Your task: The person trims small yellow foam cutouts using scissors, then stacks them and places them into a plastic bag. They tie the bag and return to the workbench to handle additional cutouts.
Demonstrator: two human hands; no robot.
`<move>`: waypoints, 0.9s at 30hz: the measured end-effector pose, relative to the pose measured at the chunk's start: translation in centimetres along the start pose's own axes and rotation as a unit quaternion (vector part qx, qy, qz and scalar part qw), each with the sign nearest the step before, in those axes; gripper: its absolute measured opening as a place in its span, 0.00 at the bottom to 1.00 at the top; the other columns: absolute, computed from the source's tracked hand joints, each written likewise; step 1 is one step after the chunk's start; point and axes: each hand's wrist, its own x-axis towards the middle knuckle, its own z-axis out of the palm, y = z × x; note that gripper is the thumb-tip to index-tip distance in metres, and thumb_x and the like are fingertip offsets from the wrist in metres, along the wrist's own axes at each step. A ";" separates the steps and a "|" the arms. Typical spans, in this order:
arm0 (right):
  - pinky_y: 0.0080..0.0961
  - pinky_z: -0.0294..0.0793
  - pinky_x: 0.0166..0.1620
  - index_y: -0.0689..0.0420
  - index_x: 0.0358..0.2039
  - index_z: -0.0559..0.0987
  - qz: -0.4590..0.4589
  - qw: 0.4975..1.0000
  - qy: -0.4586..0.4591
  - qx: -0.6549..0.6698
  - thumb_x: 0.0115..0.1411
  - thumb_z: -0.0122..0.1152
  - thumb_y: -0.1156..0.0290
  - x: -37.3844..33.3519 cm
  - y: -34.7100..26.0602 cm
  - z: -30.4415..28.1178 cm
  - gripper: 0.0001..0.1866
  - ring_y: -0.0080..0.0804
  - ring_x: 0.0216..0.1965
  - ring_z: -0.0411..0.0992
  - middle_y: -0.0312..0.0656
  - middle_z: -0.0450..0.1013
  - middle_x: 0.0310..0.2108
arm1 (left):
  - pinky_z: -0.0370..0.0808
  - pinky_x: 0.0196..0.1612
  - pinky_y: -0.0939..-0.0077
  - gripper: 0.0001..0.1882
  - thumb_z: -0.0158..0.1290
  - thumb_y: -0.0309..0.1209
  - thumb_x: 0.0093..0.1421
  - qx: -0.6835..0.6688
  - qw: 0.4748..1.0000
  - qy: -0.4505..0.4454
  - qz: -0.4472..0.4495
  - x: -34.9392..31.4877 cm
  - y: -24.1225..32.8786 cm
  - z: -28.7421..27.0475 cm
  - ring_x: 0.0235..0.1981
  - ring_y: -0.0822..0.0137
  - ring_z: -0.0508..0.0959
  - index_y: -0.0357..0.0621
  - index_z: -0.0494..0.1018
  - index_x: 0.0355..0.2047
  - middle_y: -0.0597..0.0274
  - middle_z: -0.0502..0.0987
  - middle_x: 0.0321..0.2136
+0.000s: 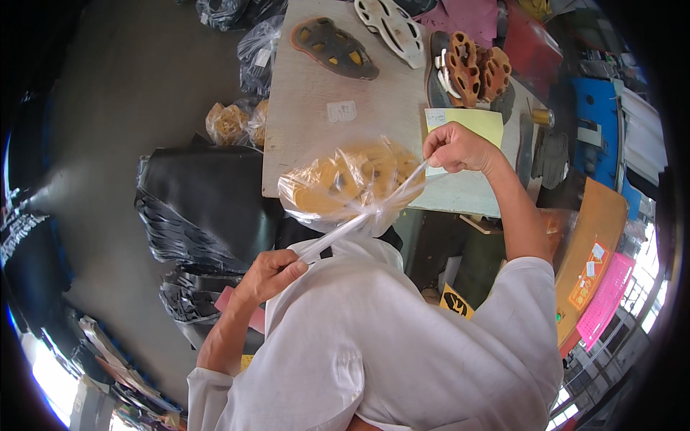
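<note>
Clear, crinkled plastic, and it's a bulging see-through bag [352,176] at the near edge of the pale, flat-topped worktable [309,108], tan-yellow pieces [305,192] packed inside! Up comes the detail: the right hand [458,149], above the near part of the worktable, has thumb and fingers pinched on one twisted plastic end. On the person's side of the worktable's near edge, the left hand [275,274] has its fingers closed on the other. Those stretched ends meet at the gathered neck between the two grips, and the bag's full body sits just beyond, toward the worktable. A pale yellow paper sheet [478,126] lies on the worktable beneath the right hand; brown, holed, sole-shaped pieces [463,68] stand near its far right.
</note>
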 end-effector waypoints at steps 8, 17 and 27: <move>0.17 0.70 0.32 0.59 0.49 0.79 -0.191 0.980 0.046 0.036 0.53 0.68 0.78 -6.2 0.3 3.4 0.21 0.17 0.27 0.70 0.33 0.75 0.34 | 0.73 0.52 0.60 0.10 0.57 0.29 0.59 0.055 0.947 0.061 0.310 -0.3 7.4 0.7 0.45 0.58 0.78 0.34 0.80 0.36 0.50 0.79 0.42; 0.35 0.84 0.47 0.60 0.58 0.77 -0.355 0.911 -0.054 0.202 0.58 0.55 0.85 -7.6 1.3 10.6 0.25 0.30 0.42 0.79 0.42 0.79 0.42 | 0.77 0.37 0.78 0.26 0.49 0.22 0.66 -0.073 0.983 0.053 0.158 9.4 15.1 8.4 0.37 0.73 0.79 0.40 0.70 0.66 0.61 0.80 0.39; 0.24 0.82 0.41 0.63 0.56 0.79 -0.303 0.939 0.137 0.086 0.63 0.60 0.79 -6.8 2.6 13.3 0.20 0.22 0.38 0.78 0.41 0.80 0.43 | 0.76 0.27 0.73 0.09 0.58 0.24 0.58 -0.062 0.941 0.291 0.163 12.7 13.9 11.6 0.26 0.71 0.79 0.28 0.75 0.36 0.58 0.79 0.27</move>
